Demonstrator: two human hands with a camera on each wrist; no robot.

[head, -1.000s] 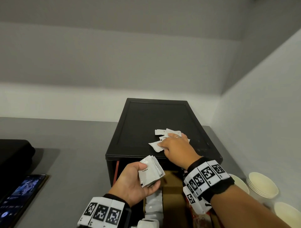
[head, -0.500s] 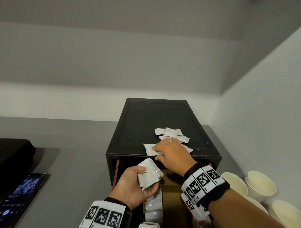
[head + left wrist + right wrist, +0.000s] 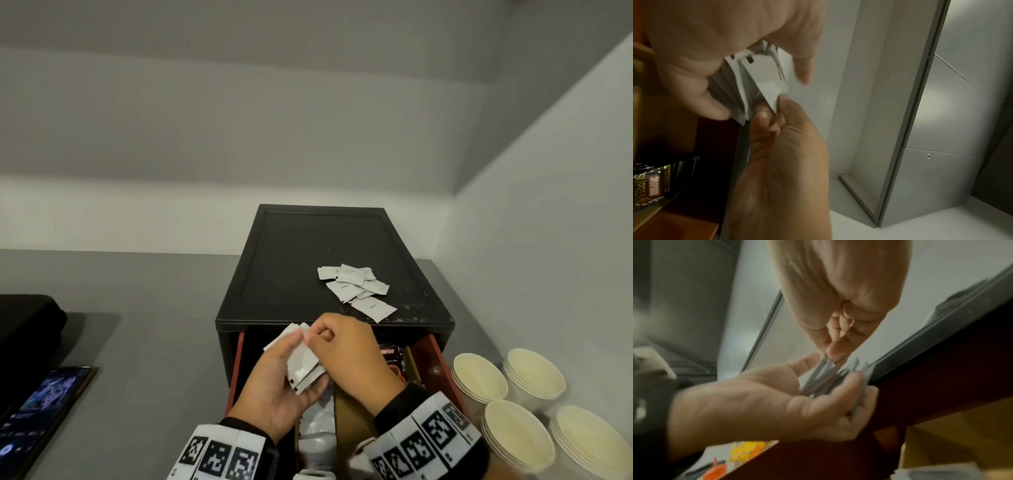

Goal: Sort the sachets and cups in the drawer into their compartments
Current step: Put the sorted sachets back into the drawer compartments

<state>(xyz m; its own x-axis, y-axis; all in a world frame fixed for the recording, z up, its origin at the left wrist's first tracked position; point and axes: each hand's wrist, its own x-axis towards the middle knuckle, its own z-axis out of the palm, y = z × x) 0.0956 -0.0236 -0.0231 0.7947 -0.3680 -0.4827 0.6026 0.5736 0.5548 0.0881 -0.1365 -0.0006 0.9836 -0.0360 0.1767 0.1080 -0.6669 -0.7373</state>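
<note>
**Two hands meet over a fan of white sachets at the drawer mouth**

Right at the front, the left hand (image 3: 274,383) lies palm up above the open drawer (image 3: 426,363), thumb and curled fingers clamped on a small stack of white sachets (image 3: 303,363). From about 3 o'clock the right hand (image 3: 352,356) comes in knuckles up, its thumb and forefinger pinched on the top edge of the stack's uppermost sachet; the other fingers curl into the palm. Both wrists wear bands printed with black-and-white markers.

From the head view the stack looks like one fanned bundle. The left wrist view shows the sachets splayed edge-on, with the right hand's fingertips (image 3: 781,100) nipping a single corner. It also catches a dark coffee packet (image 3: 651,181) in the drawer at 8 o'clock. The right wrist view, blurred, shows the thin grey edges resting across the left palm.

Below the hands, more pale sachets (image 3: 318,425) lie in a drawer compartment. Stacks of paper cups (image 3: 479,377) stand on the counter at 4 o'clock. Farther off, at 1 o'clock, loose sachets (image 3: 356,287) are scattered on the black cabinet top (image 3: 291,260). A phone (image 3: 44,407) lies at 9 o'clock.
</note>
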